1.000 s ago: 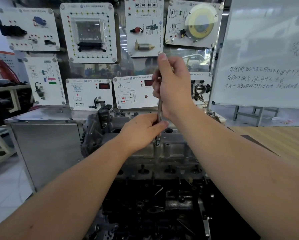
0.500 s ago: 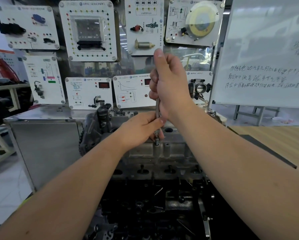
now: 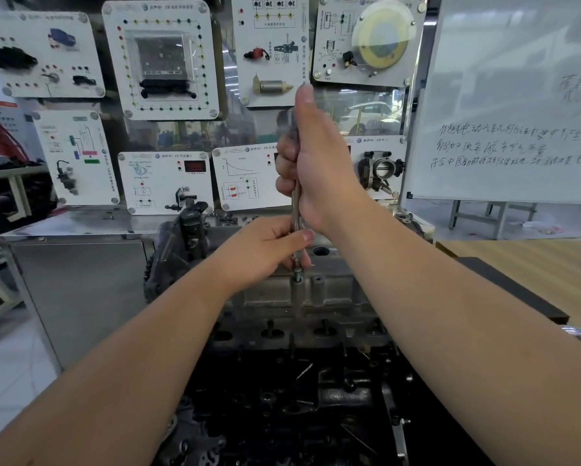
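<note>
Screwdriver [image 3: 295, 210] stands upright over the engine, its tip on a small bolt [image 3: 297, 273] in a raised boss of the cylinder head [image 3: 342, 297]. Since a second ago my right grip [image 3: 316, 163] has rolled slightly leftward round the handle while the tip stays seated, so I judge the bolt is being turned. The right grip is clamped on the dark handle; the left grip [image 3: 265, 250] pinches the slim, bright steel shaft low down. The head is dull, rough cast metal.
</note>
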Motion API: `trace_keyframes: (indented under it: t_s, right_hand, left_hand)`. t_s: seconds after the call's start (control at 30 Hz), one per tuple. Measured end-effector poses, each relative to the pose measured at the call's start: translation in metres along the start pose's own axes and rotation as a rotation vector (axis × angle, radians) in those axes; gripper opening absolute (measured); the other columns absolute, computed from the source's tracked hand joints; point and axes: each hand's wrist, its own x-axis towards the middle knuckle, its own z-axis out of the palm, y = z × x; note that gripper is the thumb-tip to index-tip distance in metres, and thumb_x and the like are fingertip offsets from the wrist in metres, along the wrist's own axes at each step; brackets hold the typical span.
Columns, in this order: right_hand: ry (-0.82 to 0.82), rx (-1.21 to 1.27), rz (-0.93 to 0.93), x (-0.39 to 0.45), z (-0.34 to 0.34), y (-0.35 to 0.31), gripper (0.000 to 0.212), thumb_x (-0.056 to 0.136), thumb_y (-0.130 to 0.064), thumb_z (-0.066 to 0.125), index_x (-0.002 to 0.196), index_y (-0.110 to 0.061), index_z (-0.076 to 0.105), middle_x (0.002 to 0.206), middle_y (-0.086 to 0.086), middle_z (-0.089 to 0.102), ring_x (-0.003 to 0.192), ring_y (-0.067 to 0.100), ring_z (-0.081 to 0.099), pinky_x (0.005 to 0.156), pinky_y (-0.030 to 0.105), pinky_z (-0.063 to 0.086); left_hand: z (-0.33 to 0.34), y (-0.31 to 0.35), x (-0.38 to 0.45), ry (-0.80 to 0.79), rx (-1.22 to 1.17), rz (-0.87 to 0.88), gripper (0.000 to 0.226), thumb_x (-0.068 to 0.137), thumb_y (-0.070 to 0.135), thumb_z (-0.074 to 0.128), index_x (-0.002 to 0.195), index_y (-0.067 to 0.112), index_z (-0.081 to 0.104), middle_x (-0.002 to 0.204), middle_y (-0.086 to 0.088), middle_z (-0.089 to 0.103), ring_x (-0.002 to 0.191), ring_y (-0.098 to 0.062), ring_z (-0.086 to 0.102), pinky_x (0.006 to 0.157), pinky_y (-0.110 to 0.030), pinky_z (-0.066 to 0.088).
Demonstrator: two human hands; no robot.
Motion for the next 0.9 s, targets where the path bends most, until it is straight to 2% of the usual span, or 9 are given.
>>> trace_keyframes:
  t_s: [0.13, 0.23, 0.37, 0.5, 0.6, 0.67, 0.73, 0.83, 0.9]
  right_hand:
    - [0.056, -0.012, -0.097, -0.001, -0.006, 0.003, 0.024, 0.105, -0.038, 0.054, 0.091, -0.018, 0.05, 0.06, -0.005, 0.052, 0.046, 0.01, 0.037, 0.045, 0.025, 0.032]
    - [0.012, -0.03, -0.028, 0.0, -0.007, -0.002, 0.031, 0.105, -0.042, 0.053, 0.092, -0.015, 0.061, 0.065, -0.003, 0.059, 0.051, 0.012, 0.047, 0.048, 0.027, 0.041]
    - [-0.084, 0.025, 0.146, 0.001, -0.005, -0.008, 0.044, 0.107, -0.05, 0.04, 0.091, -0.017, 0.064, 0.058, -0.007, 0.044, 0.046, 0.009, 0.036, 0.048, 0.024, 0.036]
    - [-0.069, -0.026, 0.048, -0.002, 0.004, 0.001, 0.041, 0.106, -0.054, 0.039, 0.092, -0.021, 0.058, 0.055, -0.01, 0.035, 0.047, 0.009, 0.026, 0.044, 0.024, 0.026]
    - [-0.029, -0.086, -0.104, -0.004, 0.005, 0.008, 0.022, 0.104, -0.044, 0.051, 0.096, -0.025, 0.051, 0.056, -0.012, 0.04, 0.049, 0.008, 0.028, 0.043, 0.023, 0.026]
    - [0.016, -0.079, -0.145, -0.004, 0.003, 0.009, 0.018, 0.106, -0.037, 0.052, 0.096, -0.022, 0.054, 0.056, -0.01, 0.045, 0.049, 0.009, 0.031, 0.042, 0.023, 0.028]
    - [0.004, -0.066, -0.154, -0.004, 0.001, 0.009, 0.025, 0.107, -0.037, 0.048, 0.093, -0.019, 0.059, 0.059, -0.005, 0.048, 0.048, 0.01, 0.035, 0.042, 0.023, 0.03]
    - [-0.057, -0.062, -0.113, -0.004, 0.0, 0.007, 0.04, 0.109, -0.042, 0.04, 0.088, -0.017, 0.064, 0.057, -0.002, 0.045, 0.046, 0.013, 0.037, 0.043, 0.026, 0.033]
    - [-0.067, -0.042, -0.068, -0.003, 0.0, 0.007, 0.047, 0.109, -0.045, 0.036, 0.085, -0.016, 0.063, 0.053, -0.003, 0.04, 0.044, 0.013, 0.034, 0.043, 0.026, 0.032]
  left_hand:
    - [0.0, 0.0, 0.002, 0.006, -0.017, 0.001, 0.028, 0.092, 0.049, 0.055, 0.092, 0.026, 0.07, 0.085, 0.006, 0.079, 0.091, -0.021, 0.075, 0.085, -0.034, 0.056]
    - [0.0, 0.0, -0.001, -0.004, 0.013, -0.001, 0.03, 0.1, 0.049, 0.049, 0.095, 0.026, 0.068, 0.087, 0.009, 0.079, 0.093, -0.018, 0.075, 0.09, -0.038, 0.056]
    - [-0.002, 0.001, -0.003, 0.003, 0.007, -0.012, 0.025, 0.108, 0.037, 0.05, 0.097, 0.025, 0.069, 0.091, 0.008, 0.079, 0.099, -0.024, 0.073, 0.099, -0.049, 0.055]
    - [-0.002, 0.004, -0.005, 0.037, 0.007, 0.017, 0.017, 0.1, 0.036, 0.059, 0.093, 0.027, 0.071, 0.087, 0.011, 0.078, 0.089, -0.012, 0.072, 0.094, -0.041, 0.054]
    - [0.0, 0.009, -0.008, 0.072, 0.016, 0.02, 0.029, 0.088, 0.045, 0.059, 0.096, 0.021, 0.072, 0.084, 0.009, 0.077, 0.094, -0.037, 0.07, 0.095, -0.055, 0.053]
    - [0.001, 0.011, -0.008, 0.079, 0.016, 0.016, 0.032, 0.087, 0.047, 0.059, 0.098, 0.02, 0.071, 0.085, 0.009, 0.077, 0.097, -0.042, 0.068, 0.097, -0.059, 0.051]
    - [0.0, 0.009, -0.008, 0.071, 0.031, 0.022, 0.022, 0.097, 0.045, 0.06, 0.098, 0.025, 0.071, 0.089, 0.012, 0.077, 0.099, -0.034, 0.069, 0.098, -0.055, 0.052]
    - [-0.004, 0.005, -0.01, 0.034, 0.039, 0.007, 0.017, 0.107, 0.028, 0.054, 0.106, 0.033, 0.07, 0.103, 0.017, 0.077, 0.105, -0.006, 0.069, 0.101, -0.035, 0.051]
    - [-0.005, 0.004, -0.011, 0.012, 0.037, -0.011, 0.019, 0.107, 0.022, 0.053, 0.113, 0.025, 0.071, 0.103, 0.015, 0.078, 0.105, -0.007, 0.07, 0.1, -0.032, 0.052]
